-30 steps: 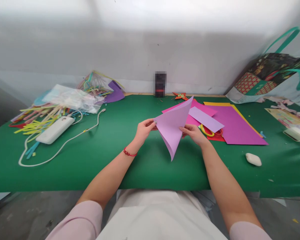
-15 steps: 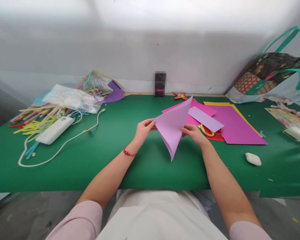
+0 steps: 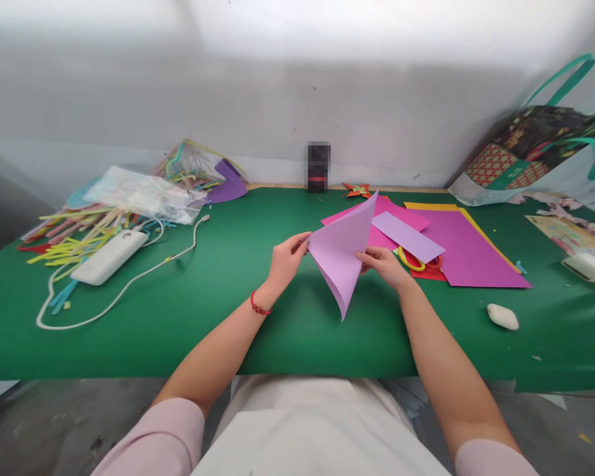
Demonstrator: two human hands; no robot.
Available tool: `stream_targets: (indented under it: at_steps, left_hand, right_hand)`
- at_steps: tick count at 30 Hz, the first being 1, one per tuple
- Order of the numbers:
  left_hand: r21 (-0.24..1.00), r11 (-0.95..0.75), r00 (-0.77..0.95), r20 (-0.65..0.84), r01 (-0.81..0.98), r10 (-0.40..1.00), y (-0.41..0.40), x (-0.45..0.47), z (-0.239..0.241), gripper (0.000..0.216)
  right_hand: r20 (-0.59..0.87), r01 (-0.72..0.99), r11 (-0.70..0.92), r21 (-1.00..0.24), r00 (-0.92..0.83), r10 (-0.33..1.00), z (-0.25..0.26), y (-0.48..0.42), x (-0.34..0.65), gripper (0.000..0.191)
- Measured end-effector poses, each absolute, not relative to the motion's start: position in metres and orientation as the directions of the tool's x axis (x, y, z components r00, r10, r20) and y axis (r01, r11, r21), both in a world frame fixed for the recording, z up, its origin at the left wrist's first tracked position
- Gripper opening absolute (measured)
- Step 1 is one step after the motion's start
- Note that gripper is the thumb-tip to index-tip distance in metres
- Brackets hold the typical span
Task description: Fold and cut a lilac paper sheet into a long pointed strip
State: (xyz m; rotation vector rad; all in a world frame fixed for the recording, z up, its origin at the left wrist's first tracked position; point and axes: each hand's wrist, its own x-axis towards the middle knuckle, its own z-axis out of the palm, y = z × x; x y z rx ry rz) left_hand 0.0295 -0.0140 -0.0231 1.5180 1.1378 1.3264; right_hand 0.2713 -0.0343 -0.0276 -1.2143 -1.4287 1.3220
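A light purple sheet of paper (image 3: 344,248), bent over into a triangle with its layers apart at the lower edge, is held up above the green table (image 3: 208,344). My left hand (image 3: 286,261) pinches its left corner between thumb and fingers. On the right edge, my right hand (image 3: 384,264) grips the paper, thumb in front and fingers behind. Just beyond the right hand lie a light purple paper strip (image 3: 409,237), pink paper (image 3: 411,217) and scissors with yellow and red handles (image 3: 410,260), partly covered.
Purple sheets (image 3: 476,251) over yellow paper lie at right, near a white earbud case (image 3: 502,317). A patterned bag (image 3: 520,155) stands at the back right. At left are a white power bank (image 3: 110,258) with its cable, and colourful strips (image 3: 69,248). An orange paper star (image 3: 357,190) lies at the back.
My left hand has shifted slightly at the paper's left corner, its wrist turning a little. The paper has tilted very slightly; my right hand stays in place.
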Motion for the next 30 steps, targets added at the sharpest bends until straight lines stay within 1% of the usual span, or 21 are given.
stream_targets:
  at_steps: [2,6,9,14,20,30]
  left_hand:
    - [0.974,-0.223,0.052,0.22,0.037,0.974,-0.0126,0.03,-0.0227,0.026]
    - [0.987,-0.052,0.096,0.067,-0.15,0.993,-0.0104,0.0307,-0.0209,0.034]
    - [0.975,0.015,0.11,0.01,-0.223,0.994,-0.0106,0.0306,-0.0185,0.038]
    - [0.973,0.005,0.097,0.018,-0.231,0.995,-0.0131,0.0304,-0.0153,0.041]
    - [0.977,-0.019,0.089,0.038,-0.21,0.995,-0.014,0.0302,-0.0149,0.039]
    - [0.972,-0.015,0.081,0.035,-0.235,0.996,-0.0137,0.0304,-0.0142,0.035]
  right_hand:
    - [-0.034,0.125,-0.01,-0.992,-0.198,0.98,-0.028,-0.0342,0.2713,0.04]
    - [-0.03,0.127,-0.006,-0.992,-0.192,0.981,-0.0278,-0.0344,0.2711,0.04]
    - [-0.035,0.11,-0.014,-0.994,-0.189,0.981,-0.0268,-0.0349,0.2711,0.041]
    - [-0.038,0.105,-0.019,-0.994,-0.179,0.983,-0.0273,-0.0346,0.2715,0.042]
    - [-0.029,0.122,-0.006,-0.993,-0.192,0.981,-0.0285,-0.0338,0.2719,0.042]
    - [-0.056,0.084,-0.04,-0.996,-0.199,0.978,-0.0265,-0.0343,0.2713,0.039]
